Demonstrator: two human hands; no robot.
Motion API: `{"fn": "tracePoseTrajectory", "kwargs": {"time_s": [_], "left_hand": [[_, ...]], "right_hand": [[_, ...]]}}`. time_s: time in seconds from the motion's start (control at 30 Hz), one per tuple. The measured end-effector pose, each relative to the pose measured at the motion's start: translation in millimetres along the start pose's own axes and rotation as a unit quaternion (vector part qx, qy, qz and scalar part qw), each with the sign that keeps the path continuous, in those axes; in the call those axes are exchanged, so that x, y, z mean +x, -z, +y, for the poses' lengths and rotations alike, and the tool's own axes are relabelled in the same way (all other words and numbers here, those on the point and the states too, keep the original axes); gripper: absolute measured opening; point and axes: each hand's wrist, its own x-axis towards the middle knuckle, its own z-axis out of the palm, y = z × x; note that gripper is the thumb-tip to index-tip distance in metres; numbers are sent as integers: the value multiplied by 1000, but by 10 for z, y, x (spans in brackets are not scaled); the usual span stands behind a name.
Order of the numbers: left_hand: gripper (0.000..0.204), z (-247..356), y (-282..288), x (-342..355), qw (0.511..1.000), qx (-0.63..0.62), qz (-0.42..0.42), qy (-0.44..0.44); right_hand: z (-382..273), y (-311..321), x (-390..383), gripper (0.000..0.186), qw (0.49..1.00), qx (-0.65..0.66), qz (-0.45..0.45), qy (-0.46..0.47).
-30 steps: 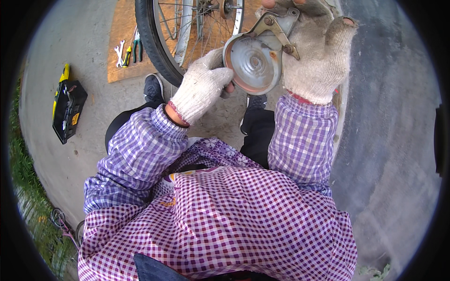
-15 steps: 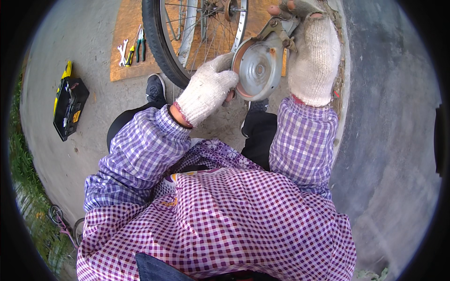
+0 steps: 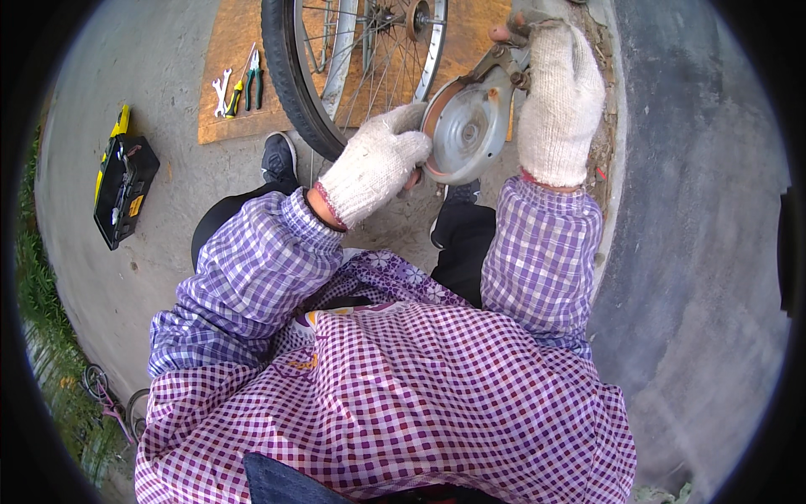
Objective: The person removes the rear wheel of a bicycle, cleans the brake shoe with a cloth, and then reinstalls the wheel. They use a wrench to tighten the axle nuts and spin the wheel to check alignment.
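A round grey metal bicycle band brake, rusty along its edge and at its lever arm, is held up between my two gloved hands. My left hand pinches its left rim, with the thumb on top and fingers partly hidden beneath. At the brake's upper right, my right hand is closed around the lever-arm end; bare fingertips poke out of the glove, and much of the grip is hidden by the hand's back. Just beyond my left hand stands a spoked bicycle wheel with a black tyre.
Under the wheel lies a brown wooden board. On its left part are wrenches, a yellow-black screwdriver and green-handled pliers. A black toolbox with yellow parts sits at left. A raised edge runs along the right.
The brake has shifted slightly right and tilted a little, still in both hands. My right hand has turned somewhat at the wrist. The wheel appears slightly to the right of before.
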Motion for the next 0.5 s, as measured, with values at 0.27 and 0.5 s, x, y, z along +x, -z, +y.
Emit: {"fn": "tracePoseTrajectory", "kwargs": {"time_s": [0.27, 0.5], "left_hand": [[60, -12, 41, -44, 1000, 2, -22, -5], [59, 11, 76, -64, 999, -9, -33, 20]], "right_hand": [[56, 29, -1, 48, 999, -8, -34, 4], [279, 98, 43, 38, 979, -151, -45, 132]]}}
